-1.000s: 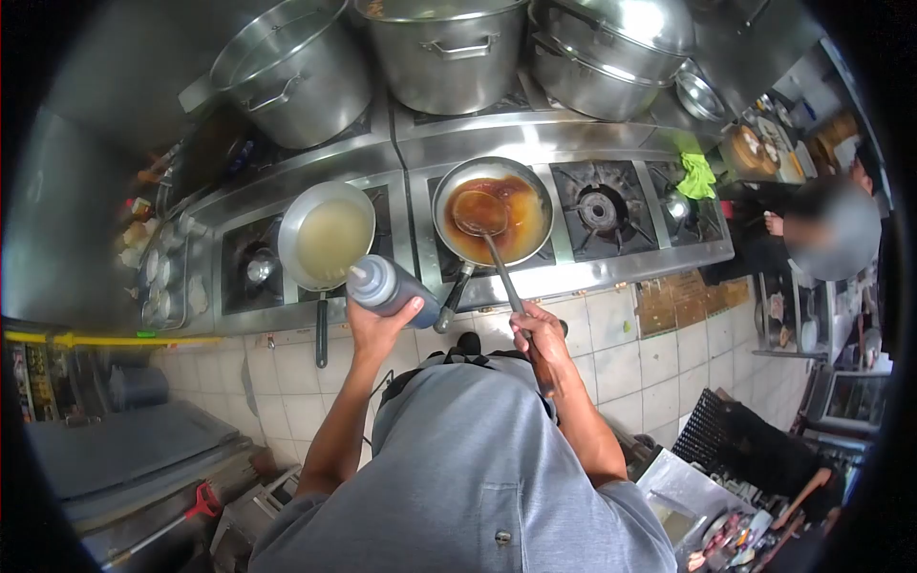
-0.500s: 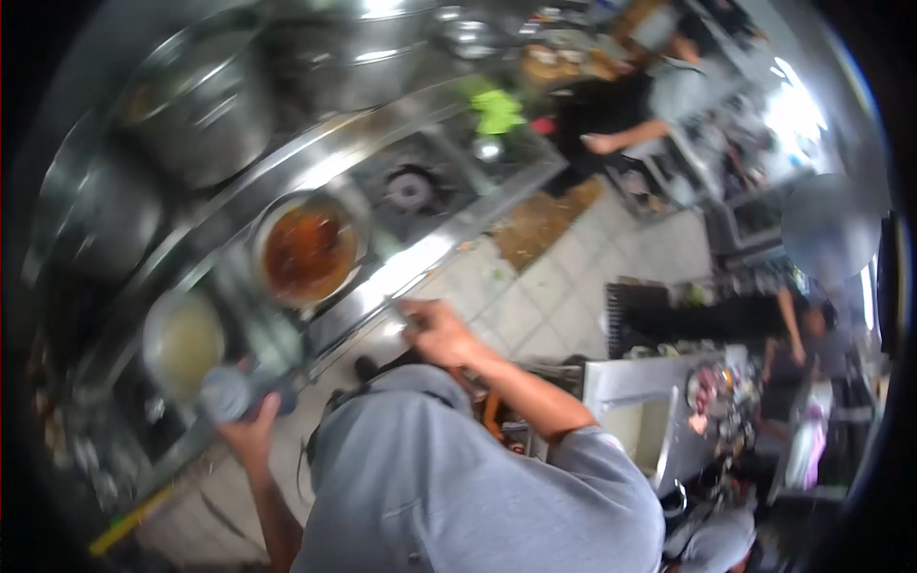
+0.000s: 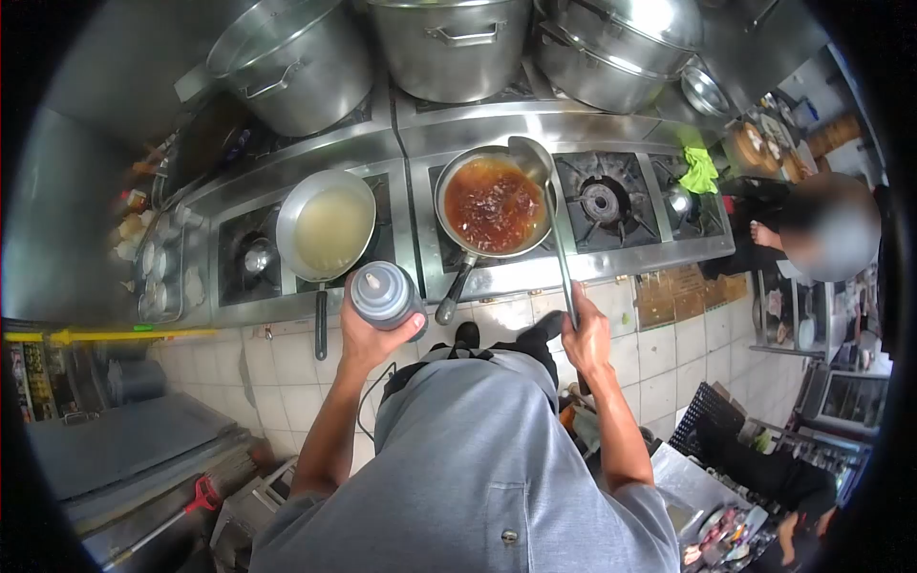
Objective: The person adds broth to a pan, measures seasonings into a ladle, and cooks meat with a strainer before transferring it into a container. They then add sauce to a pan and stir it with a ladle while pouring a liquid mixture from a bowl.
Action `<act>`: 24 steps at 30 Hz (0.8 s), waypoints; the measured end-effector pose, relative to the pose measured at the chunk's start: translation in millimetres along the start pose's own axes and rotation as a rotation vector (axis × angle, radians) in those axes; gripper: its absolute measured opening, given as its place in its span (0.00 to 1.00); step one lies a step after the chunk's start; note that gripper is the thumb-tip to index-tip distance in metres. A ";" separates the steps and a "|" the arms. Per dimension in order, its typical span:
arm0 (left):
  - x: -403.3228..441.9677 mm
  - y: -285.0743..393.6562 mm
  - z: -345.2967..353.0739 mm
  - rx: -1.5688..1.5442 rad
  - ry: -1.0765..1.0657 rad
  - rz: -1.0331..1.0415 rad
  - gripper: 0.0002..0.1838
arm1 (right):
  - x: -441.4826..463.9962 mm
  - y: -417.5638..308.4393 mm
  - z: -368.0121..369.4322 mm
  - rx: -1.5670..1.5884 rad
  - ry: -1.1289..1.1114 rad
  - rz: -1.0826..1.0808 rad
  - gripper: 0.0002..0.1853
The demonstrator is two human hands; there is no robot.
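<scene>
My left hand is wrapped round a squeeze bottle with a grey cap and pale nozzle, held upright in front of the stove. In my right hand is the handle of a long metal ladle. The ladle's bowl hangs at the upper right rim of a pan of red-brown sauce; whether it touches the rim I cannot tell. To the left, a second pan holds a pale yellowish liquid. Both pans sit on burners, their dark handles pointing towards me.
Large steel pots line the back of the stove. Right of the sauce pan is a bare burner, then a bright green cloth. A co-worker stands at the far right, another person lower right. A yellow pipe runs at left.
The view has swung round to face the stove squarely and is sharper. My right hand, with the ladle now plainly visible, is beside the sauce pan; the bottle stays in my left hand.
</scene>
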State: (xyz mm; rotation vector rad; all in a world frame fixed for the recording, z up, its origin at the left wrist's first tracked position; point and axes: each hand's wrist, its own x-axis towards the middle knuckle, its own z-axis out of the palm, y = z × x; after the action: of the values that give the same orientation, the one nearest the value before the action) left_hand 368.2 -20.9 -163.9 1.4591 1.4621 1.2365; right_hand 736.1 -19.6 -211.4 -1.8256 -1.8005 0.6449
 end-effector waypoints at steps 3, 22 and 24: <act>-0.3 4.5 -0.7 0.039 -0.011 0.003 0.40 | 20.6 16.0 22.5 -0.119 0.051 -0.134 0.34; 7.7 21.4 -1.0 0.163 0.058 -0.098 0.42 | 11.9 -45.9 39.6 1.183 -0.362 0.605 0.25; 18.7 25.0 -0.6 0.199 0.034 -0.128 0.42 | 7.2 -43.2 26.2 1.081 -0.349 0.573 0.26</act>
State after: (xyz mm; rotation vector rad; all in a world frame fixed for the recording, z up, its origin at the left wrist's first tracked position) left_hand 373.2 -5.1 -137.5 1.4524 1.7143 1.0681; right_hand 686.3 -11.6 -203.7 -1.4197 -0.7018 1.7957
